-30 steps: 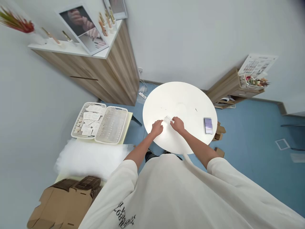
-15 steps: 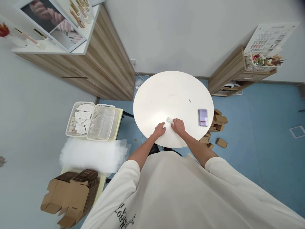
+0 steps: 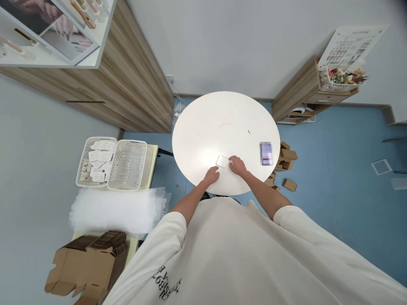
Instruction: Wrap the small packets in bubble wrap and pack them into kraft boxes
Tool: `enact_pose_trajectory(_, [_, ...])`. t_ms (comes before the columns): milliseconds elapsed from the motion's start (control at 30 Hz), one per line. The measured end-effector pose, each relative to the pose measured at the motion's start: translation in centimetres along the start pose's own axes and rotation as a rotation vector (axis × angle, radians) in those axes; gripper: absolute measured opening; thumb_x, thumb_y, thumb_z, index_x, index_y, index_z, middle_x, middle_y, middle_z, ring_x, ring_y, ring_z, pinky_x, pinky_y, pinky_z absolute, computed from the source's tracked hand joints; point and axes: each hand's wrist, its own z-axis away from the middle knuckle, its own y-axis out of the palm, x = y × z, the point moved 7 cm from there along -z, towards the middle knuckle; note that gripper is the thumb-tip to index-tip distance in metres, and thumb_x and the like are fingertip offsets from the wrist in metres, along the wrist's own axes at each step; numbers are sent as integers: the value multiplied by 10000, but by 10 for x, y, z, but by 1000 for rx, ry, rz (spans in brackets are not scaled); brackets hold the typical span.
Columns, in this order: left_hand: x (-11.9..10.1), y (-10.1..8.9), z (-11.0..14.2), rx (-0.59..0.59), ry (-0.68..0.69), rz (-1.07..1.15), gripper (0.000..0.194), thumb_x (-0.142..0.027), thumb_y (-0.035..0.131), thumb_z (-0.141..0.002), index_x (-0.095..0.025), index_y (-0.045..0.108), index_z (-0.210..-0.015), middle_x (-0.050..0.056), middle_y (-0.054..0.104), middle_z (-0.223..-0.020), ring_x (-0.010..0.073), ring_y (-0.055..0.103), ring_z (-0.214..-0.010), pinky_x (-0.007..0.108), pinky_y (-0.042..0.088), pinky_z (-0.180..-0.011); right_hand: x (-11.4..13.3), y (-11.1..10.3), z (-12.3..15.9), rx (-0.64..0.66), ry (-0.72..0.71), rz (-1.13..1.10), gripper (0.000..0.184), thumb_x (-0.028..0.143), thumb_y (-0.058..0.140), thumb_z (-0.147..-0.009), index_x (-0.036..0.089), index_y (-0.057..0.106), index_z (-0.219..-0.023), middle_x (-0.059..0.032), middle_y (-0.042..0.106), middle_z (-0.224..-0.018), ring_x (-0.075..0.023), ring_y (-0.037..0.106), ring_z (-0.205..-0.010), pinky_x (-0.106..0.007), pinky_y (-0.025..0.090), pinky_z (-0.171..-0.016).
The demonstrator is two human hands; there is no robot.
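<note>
A small, clear rectangular plastic case point(image 3: 221, 161) with a pale rim lies on the round white table point(image 3: 225, 114), near its front edge. My right hand point(image 3: 238, 165) is just right of the case, fingertips close to its edge; I cannot tell whether they touch it. The fingers are loosely bent and a little apart. My left hand point(image 3: 211, 175) rests lower left of the case, thumb and fingers apart, holding nothing. A purple packet point(image 3: 266, 153), its print blurred, lies at the table's right side.
On the left side table are a white basket of paper slips point(image 3: 96, 162), a basket of clear cases point(image 3: 127, 164), white bubble-wrap sheets point(image 3: 116, 209) and flattened cardboard boxes point(image 3: 87, 267). Small brown boxes point(image 3: 288, 159) sit right of the round table. Wooden cabinets point(image 3: 140, 76) stand behind.
The case, partly covered by my right hand before, now shows its full rectangular outline between my hands. My right hand has drawn back from it slightly. The whole view has shifted a little.
</note>
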Motion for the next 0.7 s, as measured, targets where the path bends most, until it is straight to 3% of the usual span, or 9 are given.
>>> enact_pose_trajectory(300, [-7, 19, -8, -6, -33, 157, 505, -227, 478, -943, -145, 485, -1441, 151, 503, -1503, 263, 522, -1351, 362, 428, -1098, 16, 16, -13, 92, -12, -63, 540, 108, 456, -865, 229, 515, -1388, -76, 555, -1448, -286, 510, -1270, -447, 433, -1026])
enact_pose_trajectory(533, [-12, 7, -15, -60, -38, 241, 510, -153, 575, -858, -172, 528, -1366, 142, 467, -1508, 281, 458, -1393, 363, 356, -1154, 2, 36, 10, 85, 48, -110, 468, 163, 440, -925, 200, 519, -1384, -108, 514, -1472, -283, 488, -1304, -434, 403, -1074])
enact_pose_trajectory(700, [-12, -2, -18, -97, 7, 271, 493, -116, 580, -824, -171, 540, -1313, 151, 490, -1468, 284, 465, -1375, 378, 373, -1135, 0, 45, 24, 56, 79, -210, 460, 177, 447, -930, 209, 512, -1384, -99, 503, -1473, -265, 498, -1300, -409, 421, -1067])
